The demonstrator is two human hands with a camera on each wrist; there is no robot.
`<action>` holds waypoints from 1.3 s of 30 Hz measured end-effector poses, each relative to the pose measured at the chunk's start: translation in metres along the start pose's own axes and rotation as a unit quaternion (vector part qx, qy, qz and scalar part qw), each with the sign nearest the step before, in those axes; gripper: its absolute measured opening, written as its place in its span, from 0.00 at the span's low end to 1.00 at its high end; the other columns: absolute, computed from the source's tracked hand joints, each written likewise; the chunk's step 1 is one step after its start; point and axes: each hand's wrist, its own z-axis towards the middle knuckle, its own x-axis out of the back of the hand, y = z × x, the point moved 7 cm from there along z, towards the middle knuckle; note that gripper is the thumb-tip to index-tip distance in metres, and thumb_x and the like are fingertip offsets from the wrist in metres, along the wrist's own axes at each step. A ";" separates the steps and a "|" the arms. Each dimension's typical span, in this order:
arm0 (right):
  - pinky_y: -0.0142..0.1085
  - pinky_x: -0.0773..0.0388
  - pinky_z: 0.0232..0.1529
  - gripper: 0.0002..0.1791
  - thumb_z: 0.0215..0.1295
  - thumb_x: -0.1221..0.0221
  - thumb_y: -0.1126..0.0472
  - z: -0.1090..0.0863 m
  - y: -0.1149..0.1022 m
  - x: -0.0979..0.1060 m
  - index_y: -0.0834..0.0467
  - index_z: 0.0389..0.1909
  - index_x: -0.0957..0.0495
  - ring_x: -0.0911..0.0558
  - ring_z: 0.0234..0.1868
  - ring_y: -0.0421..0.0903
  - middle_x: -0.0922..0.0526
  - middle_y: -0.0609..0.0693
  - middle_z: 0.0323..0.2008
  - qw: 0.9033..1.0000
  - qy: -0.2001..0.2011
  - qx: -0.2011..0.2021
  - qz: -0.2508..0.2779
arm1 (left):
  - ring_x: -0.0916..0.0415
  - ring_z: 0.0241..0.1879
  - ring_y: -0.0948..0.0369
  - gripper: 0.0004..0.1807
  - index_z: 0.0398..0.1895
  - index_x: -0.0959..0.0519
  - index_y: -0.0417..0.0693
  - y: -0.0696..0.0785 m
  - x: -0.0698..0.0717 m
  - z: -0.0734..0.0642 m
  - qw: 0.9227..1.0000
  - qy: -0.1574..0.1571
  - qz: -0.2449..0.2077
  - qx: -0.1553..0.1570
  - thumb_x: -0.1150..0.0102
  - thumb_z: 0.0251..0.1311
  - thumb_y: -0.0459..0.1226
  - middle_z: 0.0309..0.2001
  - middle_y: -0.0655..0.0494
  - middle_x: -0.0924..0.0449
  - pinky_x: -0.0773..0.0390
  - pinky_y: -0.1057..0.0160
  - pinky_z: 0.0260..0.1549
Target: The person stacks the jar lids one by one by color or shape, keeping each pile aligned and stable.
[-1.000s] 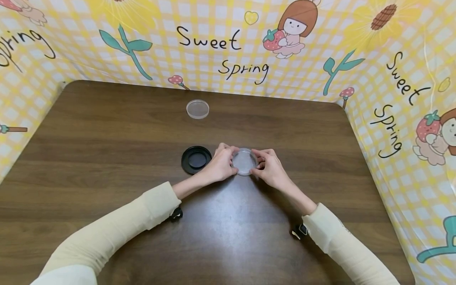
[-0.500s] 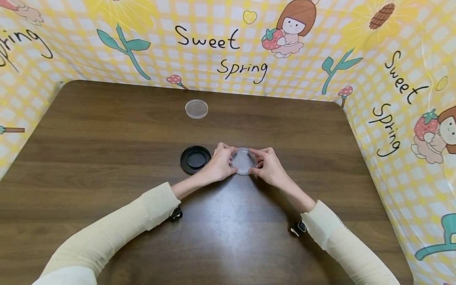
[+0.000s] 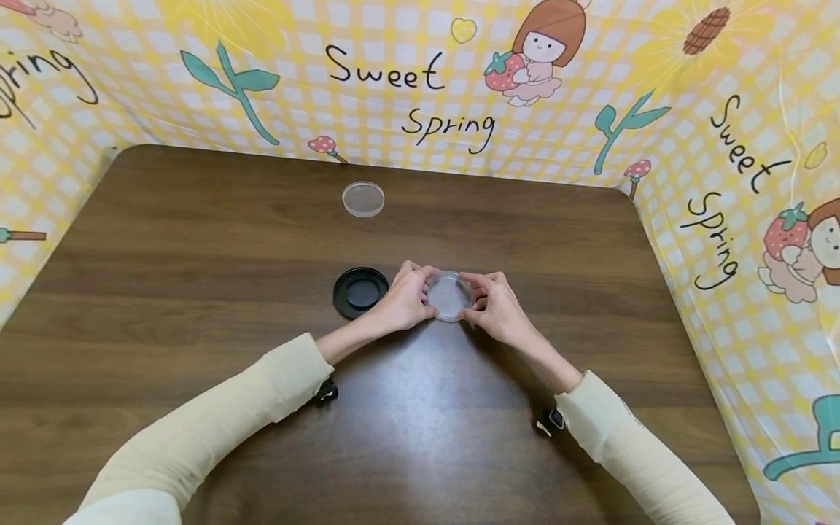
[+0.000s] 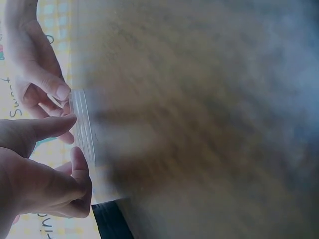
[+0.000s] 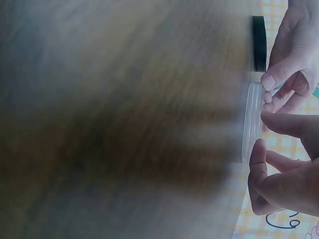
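A clear round shallow dish (image 3: 449, 297), like a petri dish, lies flat on the brown table between both hands. From its left side my left hand (image 3: 405, 299) pinches the rim, thumb at the near edge and fingers at the far edge. On the opposite side my right hand (image 3: 496, 309) grips the rim in the same way. Both wrist views show the dish (image 4: 82, 124) edge-on, with stacked rims and the fingertips at its upper edge. Just left of my left hand sits a black round piece (image 3: 362, 293) with a raised inner ring; its right edge is partly hidden.
A second clear round dish or lid (image 3: 364, 200) lies farther back on the wood-grain table (image 3: 216, 292). Yellow checked cloth (image 3: 387, 102) with printed figures encloses the back and sides. In the right wrist view, the black piece (image 5: 259, 45) stands low beside the dish.
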 end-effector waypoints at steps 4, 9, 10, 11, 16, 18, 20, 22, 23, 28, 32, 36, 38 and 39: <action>0.39 0.20 0.43 0.34 0.49 0.31 0.74 -0.001 -0.001 0.000 0.68 0.60 0.28 0.22 0.43 0.55 0.33 0.66 0.48 1.000 0.001 -0.002 -0.003 | 0.31 0.45 0.55 0.33 0.60 0.28 0.35 0.001 0.001 0.000 1.000 -0.002 0.000 0.003 0.29 0.45 0.26 0.43 0.44 0.32 0.27 0.64 0.44; 0.37 0.20 0.40 0.34 0.49 0.31 0.75 -0.001 -0.003 -0.001 0.70 0.60 0.28 0.21 0.41 0.55 0.34 0.66 0.48 1.000 0.001 0.003 -0.006 | 0.33 0.46 0.55 0.33 0.59 0.27 0.34 0.002 0.001 0.000 1.000 0.000 0.009 0.000 0.28 0.45 0.27 0.41 0.44 0.31 0.27 0.65 0.43; 0.37 0.20 0.40 0.34 0.49 0.31 0.75 -0.001 -0.003 -0.001 0.70 0.60 0.28 0.20 0.41 0.55 0.34 0.66 0.49 1.000 0.000 0.003 -0.006 | 0.33 0.46 0.55 0.33 0.59 0.27 0.34 0.002 0.001 0.000 1.000 0.001 0.012 -0.001 0.28 0.45 0.27 0.40 0.45 0.31 0.27 0.65 0.43; 0.36 0.20 0.39 0.34 0.49 0.31 0.75 -0.001 -0.003 -0.001 0.70 0.61 0.29 0.20 0.40 0.55 0.34 0.66 0.49 1.000 0.001 0.004 -0.007 | 0.33 0.46 0.55 0.33 0.59 0.27 0.34 0.002 0.001 0.000 1.000 0.002 0.014 -0.002 0.28 0.44 0.27 0.40 0.45 0.31 0.27 0.65 0.43; 0.36 0.20 0.38 0.34 0.50 0.31 0.74 -0.001 -0.003 -0.002 0.70 0.61 0.29 0.20 0.40 0.55 0.33 0.65 0.49 1.000 0.001 0.008 -0.021 | 0.34 0.46 0.55 0.34 0.58 0.26 0.34 0.003 0.002 0.001 1.000 0.007 0.020 -0.008 0.27 0.44 0.27 0.39 0.46 0.30 0.27 0.65 0.43; 0.35 0.20 0.37 0.34 0.50 0.31 0.74 -0.001 -0.004 -0.002 0.70 0.61 0.29 0.20 0.39 0.55 0.33 0.65 0.49 1.000 0.002 0.010 -0.024 | 0.34 0.46 0.55 0.33 0.59 0.27 0.34 0.002 0.002 0.001 1.000 0.006 0.018 -0.009 0.28 0.44 0.27 0.39 0.45 0.30 0.27 0.65 0.43; 0.35 0.20 0.37 0.34 0.50 0.31 0.74 -0.001 -0.004 -0.002 0.70 0.61 0.29 0.20 0.38 0.54 0.33 0.65 0.49 1.000 0.004 0.009 -0.023 | 0.33 0.46 0.55 0.33 0.59 0.27 0.33 0.002 0.002 0.000 1.000 0.003 0.016 -0.009 0.28 0.45 0.27 0.40 0.45 0.31 0.26 0.66 0.43; 0.34 0.20 0.36 0.34 0.50 0.31 0.74 -0.002 -0.004 -0.002 0.70 0.61 0.29 0.20 0.37 0.54 0.33 0.65 0.49 1.000 0.005 0.008 -0.020 | 0.32 0.45 0.55 0.33 0.59 0.27 0.33 0.002 0.002 -0.001 1.000 0.002 0.014 -0.010 0.28 0.45 0.27 0.40 0.45 0.31 0.26 0.66 0.42; 0.34 0.20 0.35 0.34 0.50 0.31 0.74 -0.002 -0.004 -0.002 0.70 0.61 0.29 0.20 0.37 0.54 0.33 0.65 0.49 1.000 0.006 0.009 -0.019 | 0.32 0.45 0.55 0.33 0.59 0.27 0.33 0.002 0.002 -0.001 1.000 0.003 0.012 -0.010 0.28 0.45 0.27 0.41 0.45 0.31 0.25 0.66 0.42; 0.37 0.21 0.37 0.34 0.49 0.31 0.73 -0.003 -0.007 -0.001 0.68 0.61 0.28 0.24 0.42 0.56 0.33 0.66 0.50 1.000 0.017 0.012 -0.013 | 0.30 0.45 0.55 0.33 0.59 0.27 0.34 0.001 0.004 -0.003 1.000 0.010 -0.004 -0.008 0.28 0.45 0.26 0.43 0.44 0.32 0.24 0.68 0.42; 0.41 0.22 0.40 0.34 0.49 0.30 0.73 -0.003 -0.009 0.001 0.66 0.61 0.27 0.25 0.43 0.57 0.33 0.66 0.49 1.000 0.025 0.008 0.004 | 0.30 0.44 0.55 0.33 0.59 0.27 0.35 0.001 0.008 -0.007 0.999 0.021 -0.021 -0.013 0.28 0.45 0.26 0.44 0.44 0.33 0.24 0.68 0.42; 0.43 0.21 0.40 0.33 0.50 0.31 0.74 -0.001 -0.011 0.004 0.66 0.60 0.27 0.25 0.43 0.58 0.34 0.67 0.49 0.999 0.030 0.011 0.019 | 0.29 0.43 0.55 0.33 0.59 0.27 0.35 0.001 0.015 -0.008 0.999 0.028 -0.032 -0.022 0.30 0.45 0.26 0.45 0.43 0.31 0.24 0.66 0.43; 0.44 0.21 0.40 0.32 0.50 0.32 0.74 0.002 -0.013 0.006 0.66 0.60 0.27 0.25 0.43 0.59 0.35 0.67 0.49 0.999 0.033 0.015 0.023 | 0.28 0.43 0.55 0.33 0.59 0.27 0.35 0.000 0.022 -0.008 0.999 0.034 -0.034 -0.023 0.30 0.46 0.26 0.46 0.42 0.30 0.24 0.66 0.44; 0.45 0.21 0.40 0.32 0.50 0.32 0.74 0.004 -0.014 0.007 0.66 0.60 0.27 0.25 0.44 0.59 0.35 0.67 0.49 0.999 0.035 0.018 0.021 | 0.28 0.43 0.54 0.33 0.59 0.27 0.35 0.000 0.026 -0.007 0.998 0.038 -0.034 -0.023 0.30 0.46 0.26 0.47 0.41 0.30 0.24 0.65 0.44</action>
